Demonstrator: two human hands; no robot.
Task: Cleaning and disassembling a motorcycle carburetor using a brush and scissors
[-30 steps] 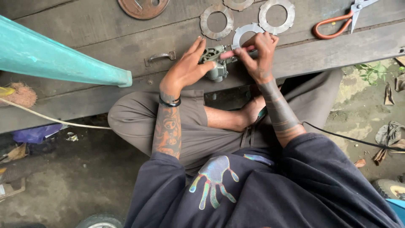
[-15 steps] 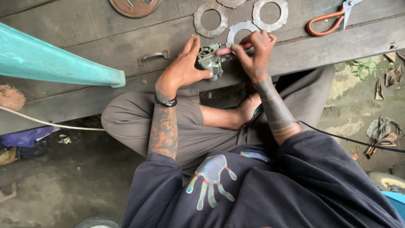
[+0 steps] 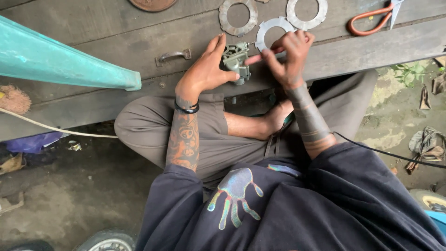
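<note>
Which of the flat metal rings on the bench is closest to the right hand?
The lighter grey ring lying right beside the right hand, its lower edge hidden behind the fingers. The darker ring and the ring at the top lie clear of it.

Small grey-green cast metal carburetor (image 3: 235, 60), dull and grimy, blocky body with a rounded bowl part at its near end and small fittings on top; held up just above the near edge of the dark wooden bench, at the far middle of the scene. Left side wrapped by the left hand (image 3: 204, 69), thumb across its near face. Right side touched by the right hand (image 3: 289, 58), fingers reaching onto its upper right corner. Sits roughly upright, slightly tilted, partly hidden by both hands
</note>
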